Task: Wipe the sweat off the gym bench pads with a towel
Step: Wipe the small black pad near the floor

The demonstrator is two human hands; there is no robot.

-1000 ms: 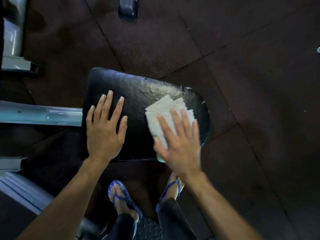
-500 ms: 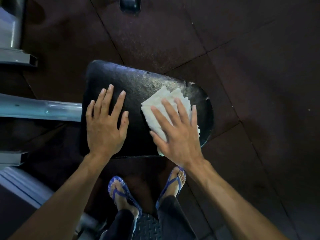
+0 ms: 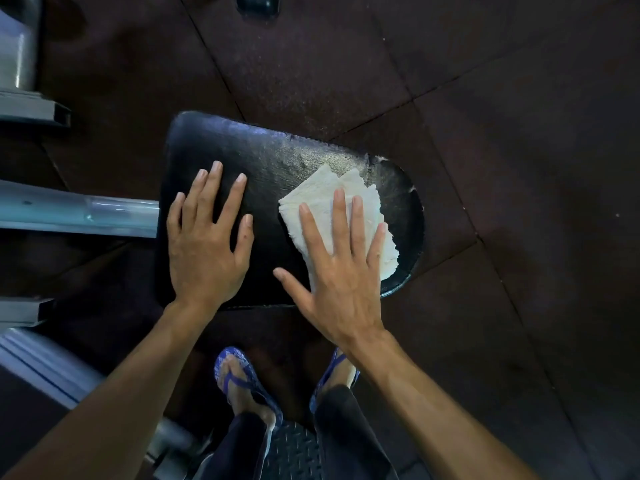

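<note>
Folded white towel (image 3: 332, 206) lies on right half of black bench pad (image 3: 277, 161), pinned flat under right hand (image 3: 341, 271), fingers spread, not gripping. Left hand (image 3: 207, 244) flat on pad's left half, fingers splayed, holding nothing. Blue sandals (image 3: 242, 379) near, on dark floor (image 3: 485, 98).

- The bench pad (image 3: 277, 161) lies at centre, over the floor (image 3: 502, 133).
- The towel (image 3: 332, 199) lies on it toward 3 o'clock, under the right hand (image 3: 343, 268).
- The left hand (image 3: 204, 247) rests flat toward 9 o'clock.
- The frame tube (image 3: 76, 213) meets the pad at 9 o'clock.
- Two feet (image 3: 242, 382) stand at 6 o'clock.
</note>
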